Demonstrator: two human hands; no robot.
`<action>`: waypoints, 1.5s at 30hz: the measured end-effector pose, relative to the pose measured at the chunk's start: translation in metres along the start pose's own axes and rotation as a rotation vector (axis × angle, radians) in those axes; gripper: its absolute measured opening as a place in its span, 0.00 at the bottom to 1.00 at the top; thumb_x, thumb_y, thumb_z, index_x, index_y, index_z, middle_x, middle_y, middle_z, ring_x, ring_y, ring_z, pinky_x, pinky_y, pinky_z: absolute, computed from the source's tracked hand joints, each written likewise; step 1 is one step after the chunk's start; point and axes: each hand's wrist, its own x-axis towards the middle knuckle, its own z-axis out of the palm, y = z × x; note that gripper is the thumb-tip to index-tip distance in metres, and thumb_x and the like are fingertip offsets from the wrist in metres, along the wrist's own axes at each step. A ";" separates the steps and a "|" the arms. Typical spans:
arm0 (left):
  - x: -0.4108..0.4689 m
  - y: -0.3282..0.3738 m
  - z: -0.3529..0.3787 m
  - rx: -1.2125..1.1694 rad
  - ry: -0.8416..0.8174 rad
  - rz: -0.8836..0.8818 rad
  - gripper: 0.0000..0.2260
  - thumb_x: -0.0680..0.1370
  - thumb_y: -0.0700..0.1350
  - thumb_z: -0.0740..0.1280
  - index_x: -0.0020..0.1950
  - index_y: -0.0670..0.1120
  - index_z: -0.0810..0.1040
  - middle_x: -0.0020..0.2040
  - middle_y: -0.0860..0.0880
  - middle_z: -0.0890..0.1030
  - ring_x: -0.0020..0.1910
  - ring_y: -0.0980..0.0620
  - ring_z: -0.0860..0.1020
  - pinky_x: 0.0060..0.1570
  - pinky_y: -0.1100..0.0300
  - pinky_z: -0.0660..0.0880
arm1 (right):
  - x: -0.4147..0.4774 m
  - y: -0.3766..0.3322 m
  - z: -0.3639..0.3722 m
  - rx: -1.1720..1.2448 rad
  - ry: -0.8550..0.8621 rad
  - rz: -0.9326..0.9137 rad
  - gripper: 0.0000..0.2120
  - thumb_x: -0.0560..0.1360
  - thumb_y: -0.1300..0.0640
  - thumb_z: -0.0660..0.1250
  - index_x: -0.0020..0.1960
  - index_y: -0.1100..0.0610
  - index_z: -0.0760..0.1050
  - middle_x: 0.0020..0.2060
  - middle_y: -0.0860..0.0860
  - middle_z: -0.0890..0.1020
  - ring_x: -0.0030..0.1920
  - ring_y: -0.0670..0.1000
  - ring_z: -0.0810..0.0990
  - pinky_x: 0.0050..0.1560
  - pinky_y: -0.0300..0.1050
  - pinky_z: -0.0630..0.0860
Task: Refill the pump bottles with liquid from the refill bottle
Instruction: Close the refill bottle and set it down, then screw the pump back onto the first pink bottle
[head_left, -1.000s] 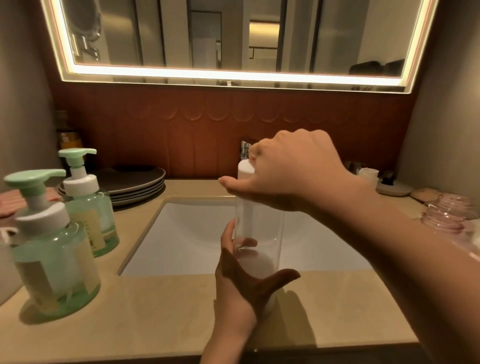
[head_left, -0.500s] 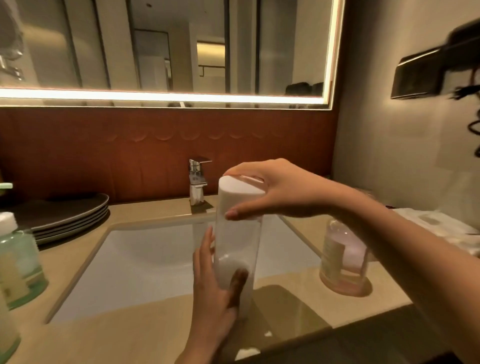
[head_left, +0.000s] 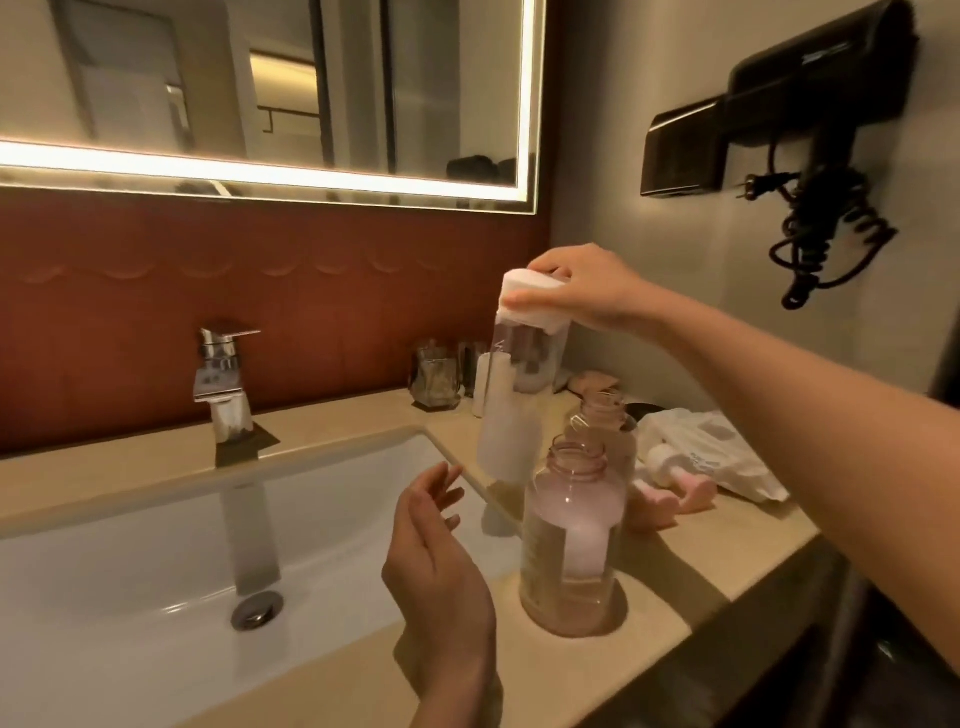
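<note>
My right hand (head_left: 587, 291) grips the white cap of the clear refill bottle (head_left: 511, 410) and holds it in the air above the counter, right of the sink. White liquid fills its lower part. Below and right of it stand two pink bottles with open necks, one in front (head_left: 571, 540) and one behind (head_left: 605, 421). Their pink pump heads (head_left: 675, 488) lie on the counter beside them. My left hand (head_left: 441, 566) hovers over the sink's right edge with relaxed fingers, holding nothing.
A white basin (head_left: 156, 545) with a chrome tap (head_left: 223, 384) fills the left. A glass jar (head_left: 435, 382) stands at the back wall, white plastic packets (head_left: 711, 447) lie on the counter's right end, and a black hair dryer (head_left: 810, 114) hangs on the right wall.
The view has swung right, away from the green pump bottles. My left hand has let go of the refill bottle; my right hand has lifted it by the cap toward the pink bottles.
</note>
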 end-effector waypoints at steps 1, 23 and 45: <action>0.001 -0.003 0.001 0.013 0.017 0.011 0.13 0.81 0.52 0.50 0.47 0.62 0.74 0.47 0.64 0.78 0.49 0.62 0.77 0.52 0.57 0.75 | 0.004 0.010 0.005 -0.002 -0.013 0.029 0.25 0.72 0.43 0.68 0.63 0.57 0.75 0.56 0.51 0.77 0.52 0.48 0.73 0.41 0.34 0.71; 0.000 -0.029 -0.010 0.373 -0.092 0.387 0.14 0.69 0.35 0.74 0.41 0.53 0.75 0.37 0.53 0.77 0.37 0.60 0.74 0.34 0.70 0.69 | 0.024 0.050 0.031 0.098 -0.181 0.333 0.35 0.78 0.37 0.54 0.76 0.58 0.54 0.74 0.56 0.59 0.72 0.57 0.61 0.70 0.54 0.61; -0.001 -0.030 -0.011 0.168 -0.400 0.523 0.28 0.65 0.61 0.66 0.62 0.59 0.62 0.51 0.59 0.72 0.49 0.60 0.73 0.42 0.67 0.72 | -0.156 0.105 0.064 -0.258 -0.115 0.447 0.21 0.70 0.39 0.68 0.52 0.52 0.66 0.47 0.50 0.79 0.44 0.51 0.78 0.37 0.44 0.72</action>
